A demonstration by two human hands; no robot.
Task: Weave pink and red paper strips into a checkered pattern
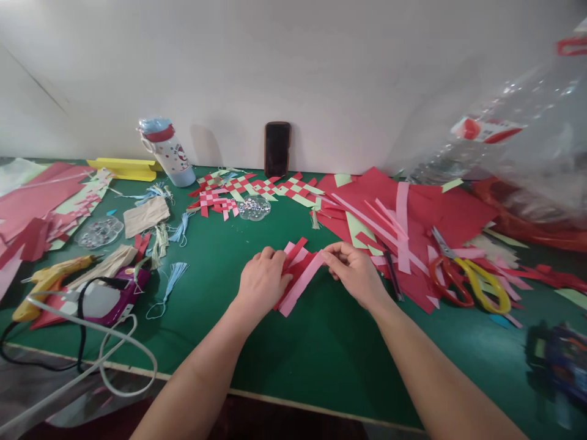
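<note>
My left hand (263,278) is curled over a small bundle of red paper strips (298,267), its thumb pressing them near the green tabletop. Along the bundle's near side runs a pink paper strip (302,284), slanting up to the right. Its upper end is pinched between the thumb and fingers of my right hand (353,269). More pink shows behind the red, partly covered by my left fingers. Just right of my right hand lies a dark pen-like stick (393,275).
Red sheets (426,211) and scissors (458,275) lie right. Woven checkered pieces (250,185), a dish of gems (254,208) and a leaning phone (277,148) stand behind. On the left are a bottle (169,153), tassels (172,284), a yellow glue gun (50,284) and looping cables (123,342).
</note>
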